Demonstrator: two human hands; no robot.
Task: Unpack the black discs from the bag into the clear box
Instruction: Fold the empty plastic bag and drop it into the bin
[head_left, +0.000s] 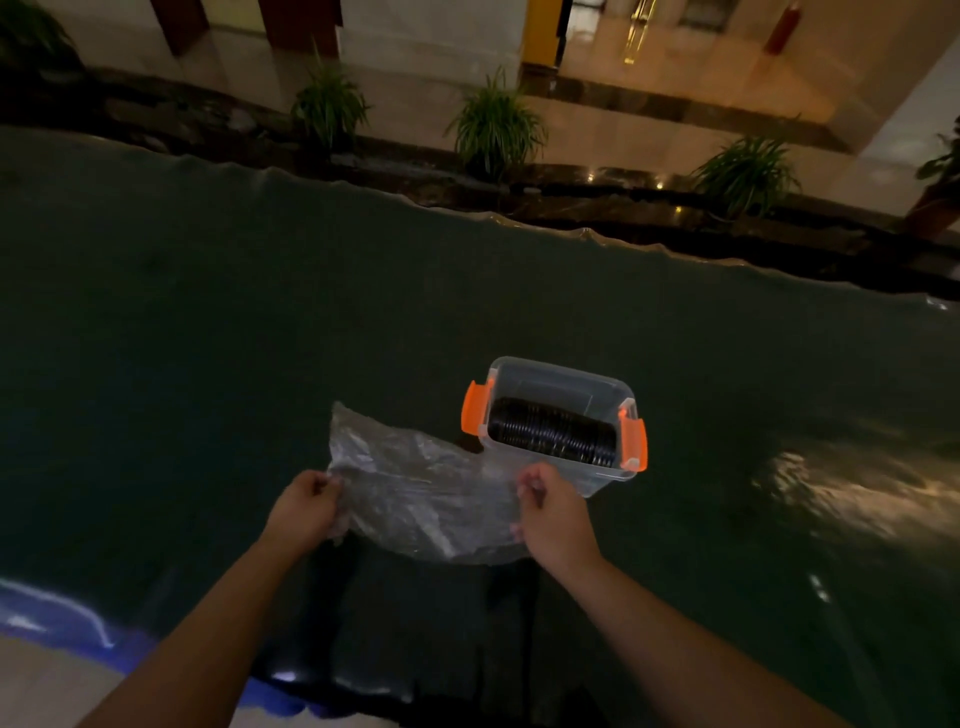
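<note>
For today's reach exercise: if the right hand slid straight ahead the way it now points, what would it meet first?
Most likely the clear box: its near wall sits just beyond the right hand, which pinches the plastic bag. Depth is uncertain.

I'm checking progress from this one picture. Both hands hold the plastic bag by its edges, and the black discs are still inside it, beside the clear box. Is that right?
Not quite. The head view shows the discs standing in a row inside the box, not in the bag, which looks empty. The left hand and right hand do hold its edges, beside the box.
</note>
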